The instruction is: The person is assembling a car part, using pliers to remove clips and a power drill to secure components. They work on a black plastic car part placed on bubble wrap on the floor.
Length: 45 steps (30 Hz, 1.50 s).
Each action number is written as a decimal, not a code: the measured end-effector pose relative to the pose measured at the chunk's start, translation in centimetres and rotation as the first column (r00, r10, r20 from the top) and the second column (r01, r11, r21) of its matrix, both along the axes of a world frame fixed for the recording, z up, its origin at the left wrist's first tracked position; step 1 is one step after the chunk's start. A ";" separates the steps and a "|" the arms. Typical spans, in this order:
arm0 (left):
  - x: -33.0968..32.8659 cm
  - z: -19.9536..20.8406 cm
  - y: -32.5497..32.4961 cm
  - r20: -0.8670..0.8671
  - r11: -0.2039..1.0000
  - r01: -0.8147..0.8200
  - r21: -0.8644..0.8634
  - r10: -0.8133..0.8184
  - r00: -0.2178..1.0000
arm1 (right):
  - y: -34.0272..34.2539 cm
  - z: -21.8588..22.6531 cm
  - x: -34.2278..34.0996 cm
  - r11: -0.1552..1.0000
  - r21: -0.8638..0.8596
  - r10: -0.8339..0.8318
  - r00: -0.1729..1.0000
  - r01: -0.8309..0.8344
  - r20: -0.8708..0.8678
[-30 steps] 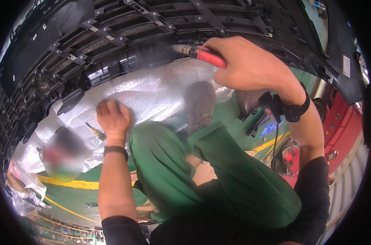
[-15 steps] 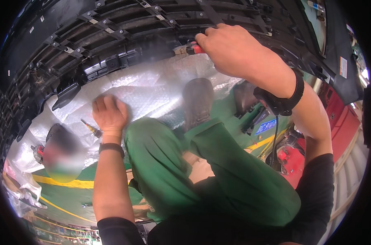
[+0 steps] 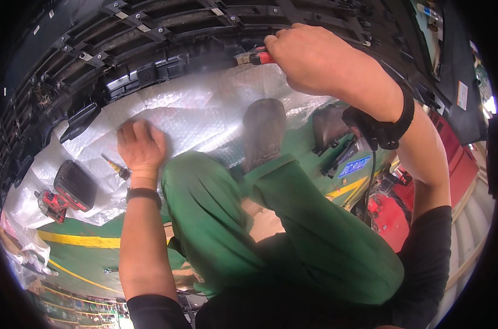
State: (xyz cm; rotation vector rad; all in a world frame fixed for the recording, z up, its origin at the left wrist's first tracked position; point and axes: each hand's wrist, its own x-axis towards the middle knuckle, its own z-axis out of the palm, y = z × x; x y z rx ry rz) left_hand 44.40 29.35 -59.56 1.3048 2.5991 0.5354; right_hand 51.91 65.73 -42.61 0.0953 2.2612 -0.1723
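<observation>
My right hand (image 3: 309, 59) is closed around the red handles of a pair of pliers (image 3: 264, 57). The metal jaws meet the lower edge of a large black plastic vehicle panel (image 3: 191, 50), which has a ribbed grid. What exactly the jaws touch is hard to make out. Lower left, my left hand (image 3: 141, 145) leans as a loose fist on silvery bubble wrap (image 3: 188, 112), with nothing visible in it. Beside its wrist lies a screwdriver-like tool with a yellowish handle (image 3: 117, 169).
A red and black cordless power tool (image 3: 68, 192) lies on the wrap at the left. A blue plate with white characters (image 3: 354, 167) is on the green floor near my shoe (image 3: 264, 129). Red equipment (image 3: 389, 216) stands to the right. Yellow lines (image 3: 84, 240) cross the floor.
The view has shifted slightly, so most things sit a little further left. My right hand still grips the pliers at the panel edge. My left hand stays on the wrap.
</observation>
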 end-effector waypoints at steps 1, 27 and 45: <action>0.0 0.2 0.2 0.008 1.000 -0.004 0.010 0.004 1.000 | 0.0 -0.1 0.0 1.000 0.006 0.007 1.000 -0.007 0.002; 0.1 0.0 0.0 -0.016 0.999 -0.011 -0.034 0.011 1.000 | 2.6 1.4 1.1 0.408 -0.339 -0.650 0.530 0.848 0.544; 0.2 0.3 0.2 -0.017 1.000 -0.016 -0.022 0.015 1.000 | 2.0 1.7 -1.0 0.888 -0.198 -0.337 0.880 0.415 0.333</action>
